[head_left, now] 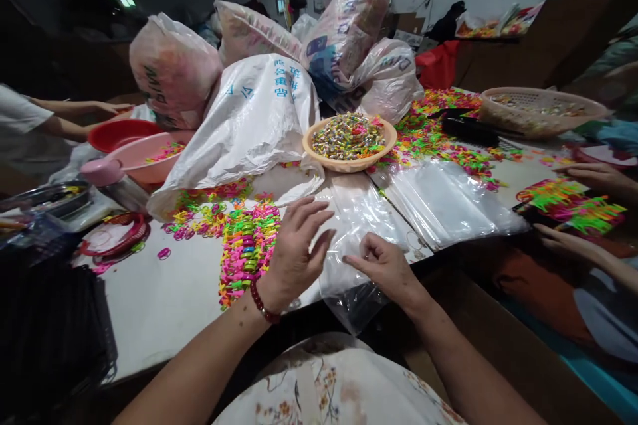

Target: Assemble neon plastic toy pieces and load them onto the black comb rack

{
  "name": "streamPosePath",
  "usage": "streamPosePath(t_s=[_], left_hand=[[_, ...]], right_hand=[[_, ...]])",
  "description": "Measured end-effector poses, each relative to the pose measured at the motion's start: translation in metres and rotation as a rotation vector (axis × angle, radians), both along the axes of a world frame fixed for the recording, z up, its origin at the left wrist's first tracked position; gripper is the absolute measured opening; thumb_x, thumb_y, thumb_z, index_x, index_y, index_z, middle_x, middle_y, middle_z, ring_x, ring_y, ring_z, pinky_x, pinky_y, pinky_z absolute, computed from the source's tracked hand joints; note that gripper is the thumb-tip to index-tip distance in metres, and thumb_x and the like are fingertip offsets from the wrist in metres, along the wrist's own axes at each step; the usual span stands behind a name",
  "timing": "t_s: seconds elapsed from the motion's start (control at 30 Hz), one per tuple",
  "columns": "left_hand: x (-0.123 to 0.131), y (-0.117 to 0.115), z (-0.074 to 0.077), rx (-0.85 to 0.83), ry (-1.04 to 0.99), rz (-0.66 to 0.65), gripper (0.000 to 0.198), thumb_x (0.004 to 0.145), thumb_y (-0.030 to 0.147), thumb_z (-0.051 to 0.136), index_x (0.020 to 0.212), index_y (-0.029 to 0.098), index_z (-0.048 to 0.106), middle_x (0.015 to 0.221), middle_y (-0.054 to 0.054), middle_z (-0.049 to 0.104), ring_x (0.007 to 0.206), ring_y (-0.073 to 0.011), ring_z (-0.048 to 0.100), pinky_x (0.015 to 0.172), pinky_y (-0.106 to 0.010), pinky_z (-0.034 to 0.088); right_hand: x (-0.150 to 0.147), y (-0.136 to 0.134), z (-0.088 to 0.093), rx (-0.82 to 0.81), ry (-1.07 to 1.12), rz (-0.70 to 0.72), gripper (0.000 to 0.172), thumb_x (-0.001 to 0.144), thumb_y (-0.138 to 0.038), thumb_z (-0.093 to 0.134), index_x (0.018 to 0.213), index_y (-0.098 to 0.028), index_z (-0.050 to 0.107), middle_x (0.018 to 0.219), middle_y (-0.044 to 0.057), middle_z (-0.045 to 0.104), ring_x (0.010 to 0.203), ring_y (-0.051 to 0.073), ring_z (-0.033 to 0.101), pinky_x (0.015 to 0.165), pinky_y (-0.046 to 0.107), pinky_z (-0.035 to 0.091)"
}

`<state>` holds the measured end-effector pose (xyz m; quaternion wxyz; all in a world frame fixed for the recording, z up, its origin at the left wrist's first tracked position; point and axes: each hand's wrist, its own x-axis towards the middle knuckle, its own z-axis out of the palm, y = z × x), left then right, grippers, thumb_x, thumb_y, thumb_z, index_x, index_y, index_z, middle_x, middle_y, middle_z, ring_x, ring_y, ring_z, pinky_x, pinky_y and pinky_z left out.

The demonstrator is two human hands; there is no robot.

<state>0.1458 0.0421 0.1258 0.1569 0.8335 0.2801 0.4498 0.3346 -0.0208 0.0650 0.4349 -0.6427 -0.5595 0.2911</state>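
Observation:
My left hand (295,247) hovers with fingers spread over the left edge of a stack of clear plastic bags (356,226) on the white table (154,299); it holds nothing. A red bead bracelet sits on that wrist. My right hand (385,267) rests on the same bags, its fingers curled and pinching at the top bag's film. Just left of my left hand lies a pile of small neon plastic pieces (246,242) in pink, green, yellow and orange.
A tan bowl (349,141) of coloured pieces stands beyond the bags, beside large white sacks (249,119). More clear bags (448,202) lie right. Another person's hands (573,212) handle neon pieces at right; another arm (74,109) reaches near pink and red basins (139,153). A woven basket (541,109) sits far right.

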Motion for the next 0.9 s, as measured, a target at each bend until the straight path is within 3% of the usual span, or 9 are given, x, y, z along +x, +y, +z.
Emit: streamPosePath(t_s=[0.13, 0.2, 0.27, 0.33, 0.4, 0.47, 0.63, 0.77, 0.9], left_hand=[[0.009, 0.012, 0.021, -0.015, 0.327, -0.403, 0.048, 0.075, 0.017, 0.069, 0.122, 0.025, 0.063, 0.136, -0.009, 0.059, 0.143, -0.0297, 0.035, 0.118, -0.050, 0.023], [0.015, 0.016, 0.020, -0.077, 0.393, -0.509, 0.037, 0.066, 0.022, 0.078, 0.102, 0.027, 0.070, 0.107, -0.007, 0.072, 0.123, -0.0318, 0.057, 0.118, -0.051, 0.023], [0.019, 0.016, 0.013, -0.164, 0.343, -0.561, 0.020, 0.064, 0.030, 0.081, 0.081, 0.028, 0.069, 0.071, -0.001, 0.069, 0.084, -0.0264, 0.069, 0.113, -0.049, 0.031], [0.019, 0.013, 0.006, -0.322, 0.217, -0.570, 0.014, 0.071, 0.037, 0.078, 0.077, 0.028, 0.069, 0.059, 0.001, 0.063, 0.061, -0.0211, 0.064, 0.100, -0.042, 0.043], [0.017, 0.011, 0.001, -0.511, 0.153, -0.565, 0.013, 0.080, 0.040, 0.069, 0.084, 0.027, 0.070, 0.068, -0.002, 0.067, 0.062, -0.0207, 0.064, 0.083, -0.035, 0.048], [0.015, 0.010, -0.001, -0.580, 0.255, -0.575, 0.014, 0.088, 0.035, 0.060, 0.086, 0.025, 0.070, 0.081, -0.006, 0.070, 0.072, -0.0213, 0.065, 0.075, -0.030, 0.046], [0.015, 0.011, -0.001, -0.303, 0.680, -0.559, 0.010, 0.084, 0.011, 0.057, 0.080, 0.019, 0.062, 0.092, -0.006, 0.067, 0.080, -0.0169, 0.061, 0.070, -0.026, 0.043], [0.016, 0.008, 0.001, -0.166, 0.909, -0.504, 0.010, 0.088, 0.026, 0.061, 0.085, 0.016, 0.062, 0.095, -0.008, 0.068, 0.080, -0.0183, 0.063, 0.060, -0.027, 0.041], [0.011, 0.006, 0.002, -0.099, 0.999, -0.236, 0.007, 0.087, 0.018, 0.058, 0.093, 0.015, 0.062, 0.092, -0.008, 0.070, 0.080, -0.0209, 0.067, 0.055, -0.028, 0.040]], right_hand=[[-0.015, -0.005, 0.003, 0.059, -0.262, 0.183, 0.042, 0.079, -0.048, 0.066, 0.060, -0.022, 0.039, 0.052, -0.005, 0.041, 0.049, 0.010, 0.034, 0.052, 0.025, 0.025], [-0.017, -0.010, 0.004, 0.078, -0.350, 0.229, 0.044, 0.081, -0.049, 0.062, 0.057, -0.022, 0.037, 0.049, -0.005, 0.040, 0.046, 0.010, 0.032, 0.050, 0.026, 0.024], [-0.013, -0.015, 0.005, 0.100, -0.391, 0.220, 0.048, 0.080, -0.051, 0.062, 0.054, -0.022, 0.036, 0.047, -0.004, 0.039, 0.045, 0.010, 0.031, 0.049, 0.026, 0.023], [-0.005, -0.019, 0.005, 0.114, -0.383, 0.202, 0.048, 0.081, -0.054, 0.062, 0.054, -0.022, 0.039, 0.048, -0.004, 0.040, 0.046, 0.010, 0.034, 0.049, 0.025, 0.025], [0.005, -0.022, 0.004, 0.121, -0.347, 0.185, 0.046, 0.085, -0.054, 0.059, 0.057, -0.022, 0.041, 0.050, -0.004, 0.040, 0.047, 0.010, 0.036, 0.049, 0.025, 0.028], [0.015, -0.023, 0.002, 0.117, -0.299, 0.167, 0.046, 0.088, -0.051, 0.056, 0.058, -0.022, 0.038, 0.051, -0.005, 0.037, 0.048, 0.010, 0.036, 0.048, 0.024, 0.029], [0.022, -0.025, 0.004, 0.105, -0.180, 0.172, 0.047, 0.088, -0.046, 0.059, 0.059, -0.023, 0.029, 0.055, -0.005, 0.030, 0.050, 0.010, 0.031, 0.045, 0.024, 0.028], [0.008, -0.028, 0.010, 0.110, -0.286, 0.159, 0.045, 0.090, -0.043, 0.053, 0.061, -0.023, 0.026, 0.055, -0.006, 0.028, 0.049, 0.010, 0.031, 0.047, 0.024, 0.027], [0.002, -0.027, 0.006, 0.084, -0.495, 0.171, 0.042, 0.089, -0.047, 0.050, 0.061, -0.023, 0.031, 0.051, -0.007, 0.033, 0.044, 0.010, 0.037, 0.049, 0.025, 0.029]])
